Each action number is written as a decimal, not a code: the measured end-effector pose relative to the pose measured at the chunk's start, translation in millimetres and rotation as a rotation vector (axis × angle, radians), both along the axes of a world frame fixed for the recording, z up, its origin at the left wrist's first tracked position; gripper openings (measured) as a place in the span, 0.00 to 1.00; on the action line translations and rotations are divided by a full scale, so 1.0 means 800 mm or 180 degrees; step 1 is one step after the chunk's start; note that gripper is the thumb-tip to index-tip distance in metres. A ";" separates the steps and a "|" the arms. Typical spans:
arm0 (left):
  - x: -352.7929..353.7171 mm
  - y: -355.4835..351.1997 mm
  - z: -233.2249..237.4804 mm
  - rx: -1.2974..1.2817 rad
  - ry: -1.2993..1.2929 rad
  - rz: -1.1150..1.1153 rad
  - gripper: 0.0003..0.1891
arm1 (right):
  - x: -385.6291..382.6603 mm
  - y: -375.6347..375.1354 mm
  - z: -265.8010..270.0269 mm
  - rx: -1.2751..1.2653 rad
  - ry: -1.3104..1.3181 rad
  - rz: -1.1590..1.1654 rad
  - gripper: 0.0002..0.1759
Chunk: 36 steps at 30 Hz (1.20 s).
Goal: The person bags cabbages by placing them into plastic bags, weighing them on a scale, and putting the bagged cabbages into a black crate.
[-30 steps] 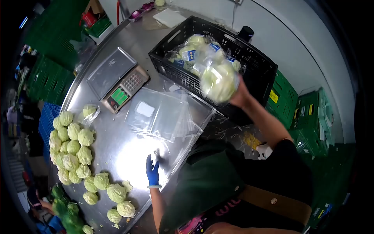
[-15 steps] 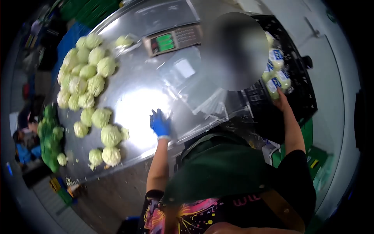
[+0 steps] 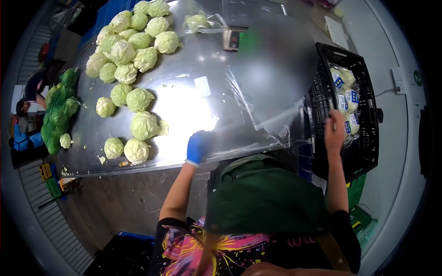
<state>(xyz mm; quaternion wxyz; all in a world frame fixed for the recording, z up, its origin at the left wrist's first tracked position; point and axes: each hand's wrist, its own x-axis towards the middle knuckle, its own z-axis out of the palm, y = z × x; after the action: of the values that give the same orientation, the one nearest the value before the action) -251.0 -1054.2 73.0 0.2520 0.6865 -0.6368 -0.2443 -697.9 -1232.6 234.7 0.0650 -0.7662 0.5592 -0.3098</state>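
My left hand (image 3: 198,146), in a blue glove, is over the table's near edge; its fingers are smeared by motion. Close to it lies clear plastic film (image 3: 285,122), partly under a blurred patch. My bare right hand (image 3: 334,133) is at the near side of a black crate (image 3: 370,133), loosely curled with the thumb apart and nothing visible in it. Inside the crate are several bagged cabbages (image 3: 352,97) with blue-and-white labels. Loose pale green cabbages (image 3: 143,125) lie on the left of the metal table (image 3: 179,83).
A scale (image 3: 231,39) stands at the back, partly hidden by the blur. Near it lies a cabbage in clear plastic (image 3: 197,21). Green net sacks (image 3: 57,115) stand past the table's left end, and another person (image 3: 30,108) is beyond. Green crates (image 3: 361,218) sit below right.
The view has turned toward the crate. My right hand has drawn back from the bagged cabbages it was touching. My left hand has moved toward the table's near edge.
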 end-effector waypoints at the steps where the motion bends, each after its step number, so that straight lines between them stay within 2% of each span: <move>1: -0.006 -0.020 0.001 -0.0334 -0.0240 0.0045 0.11 | 0.043 0.007 -0.006 0.0142 0.0292 0.0516 0.17; 3: 0.000 -0.068 -0.018 -0.0012 -0.0317 -0.0005 0.12 | 0.104 0.018 -0.052 0.0543 0.0692 0.1765 0.18; 4: 0.013 -0.079 -0.057 -0.0321 -0.0281 0.0050 0.11 | 0.144 0.029 -0.066 0.0883 0.1204 0.2168 0.17; 5: 0.026 -0.082 -0.102 -0.0619 -0.0247 0.0123 0.10 | 0.189 0.038 -0.067 0.1181 0.1189 0.2732 0.15; 6: 0.038 -0.090 -0.120 -0.0429 -0.0093 0.0071 0.09 | 0.233 0.049 -0.062 0.1212 0.1116 0.3166 0.14; 8: 0.050 -0.101 -0.119 -0.0239 0.0508 0.0176 0.09 | 0.305 0.066 -0.072 0.1328 0.1151 0.3779 0.14; 9: 0.051 -0.102 -0.098 -0.0207 0.0946 0.0309 0.09 | 0.339 0.074 -0.070 0.1309 0.1221 0.3903 0.14; 10: 0.054 -0.098 -0.081 -0.0090 0.1276 0.0438 0.10 | 0.372 0.083 -0.070 0.1339 0.0940 0.3900 0.16; 11: 0.060 -0.089 -0.067 -0.0120 0.1294 0.0529 0.10 | 0.405 0.092 -0.070 0.1370 0.0647 0.3870 0.19; 13: 0.061 -0.059 -0.050 -0.0068 0.1689 -0.0135 0.12 | 0.469 0.101 -0.082 0.1507 0.0022 0.3595 0.26; 14: 0.059 -0.049 -0.054 -0.0093 0.1687 -0.0082 0.12 | 0.504 0.105 -0.088 0.1478 -0.0033 0.3505 0.32; 15: 0.050 -0.046 -0.066 0.0315 0.1711 -0.0300 0.15 | 0.538 0.110 -0.093 0.1439 -0.0091 0.3415 0.39; 16: 0.035 -0.047 -0.086 0.0717 0.1722 -0.0506 0.20 | 0.573 0.116 -0.098 0.1412 -0.0083 0.3485 0.39; 17: 0.020 -0.048 -0.109 0.1115 0.1714 -0.0688 0.26 | 0.611 0.123 -0.105 0.1361 0.0128 0.3459 0.45; 18: -0.024 -0.046 -0.188 0.0354 0.0945 -0.0254 0.26 | 0.644 0.130 -0.112 0.1292 0.0318 0.3445 0.52; 19: -0.068 -0.043 -0.263 -0.0265 0.0113 0.0339 0.26 | 0.674 0.138 -0.120 0.1227 0.0279 0.3566 0.52; 21: -0.042 -0.008 -0.156 -0.0157 0.1258 0.0393 0.25 | 0.729 0.157 -0.146 0.1118 0.0948 0.3205 0.57; 23: -0.040 -0.002 -0.131 -0.0191 0.3607 0.0326 0.24 | 0.757 0.167 -0.180 0.1035 0.0950 0.3213 0.59; 25: -0.039 0.004 -0.127 -0.0338 0.3428 0.0633 0.22 | 0.767 0.167 -0.203 0.0979 0.0777 0.2883 0.57; 27: -0.024 0.014 -0.115 -0.0460 0.3278 0.0928 0.21 | 0.768 0.152 -0.209 0.1000 0.0604 0.3003 0.57; 29: 0.008 0.021 -0.078 -0.0404 0.1970 0.0623 0.15 | 0.769 0.135 -0.196 0.1351 0.0687 0.3104 0.56; 30: 0.000 0.017 -0.100 -0.0746 0.1458 0.0779 0.09 | 0.769 0.125 -0.196 0.1337 0.0644 0.3148 0.57; 31: 0.003 0.018 -0.102 -0.0776 0.1420 0.0843 0.09 | 0.767 0.111 -0.204 0.1307 0.0636 0.3223 0.57; 33: 0.007 0.018 -0.105 -0.0605 0.0830 0.0512 0.08 | 0.756 0.084 -0.220 0.1824 -0.0126 0.3560 0.53; 34: 0.009 0.022 -0.089 -0.0590 0.0693 0.0535 0.07 | 0.750 0.073 -0.225 0.1809 -0.0109 0.3635 0.53; 36: 0.006 0.021 -0.054 -0.0325 0.0824 0.0652 0.09 | 0.729 0.056 -0.232 0.4707 -0.1473 0.2681 0.45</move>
<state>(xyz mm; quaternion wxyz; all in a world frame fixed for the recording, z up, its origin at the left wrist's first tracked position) -246.2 -1037.7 29.6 0.3901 0.6969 -0.5374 -0.2711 -114.6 -1188.0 49.3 0.7646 -0.5885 0.2605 0.0337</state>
